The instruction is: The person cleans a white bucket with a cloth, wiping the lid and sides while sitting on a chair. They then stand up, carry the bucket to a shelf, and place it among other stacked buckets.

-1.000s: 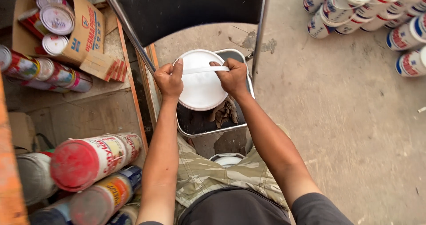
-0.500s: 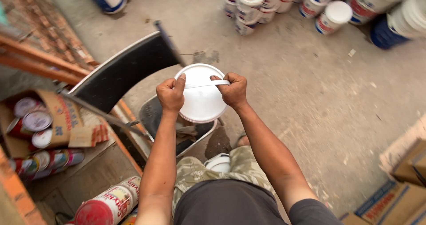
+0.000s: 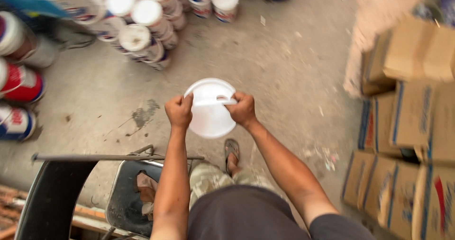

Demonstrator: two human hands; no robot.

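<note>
A round white plastic lid [image 3: 210,113] with a thin white handle strip across it is held out in front of me at chest height. My left hand [image 3: 178,111] grips its left edge with closed fingers. On the right edge my right hand [image 3: 242,109] is closed, pinching the end of the strip. Below the lid are my sandalled foot [image 3: 231,153] and my camouflage shorts [image 3: 213,177] above the concrete floor [image 3: 284,69].
White-lidded paint buckets [image 3: 137,36] are stacked at the upper left, with red and blue ones [image 3: 19,86] at the left edge. Cardboard boxes [image 3: 407,126] line the right side. A metal tin [image 3: 128,197] and a dark chair back [image 3: 52,197] stand at the lower left.
My view has swung to the right: the chair and tin slid to the lower left and cardboard boxes came in at the right. Both hands keep the same hold on the lid.
</note>
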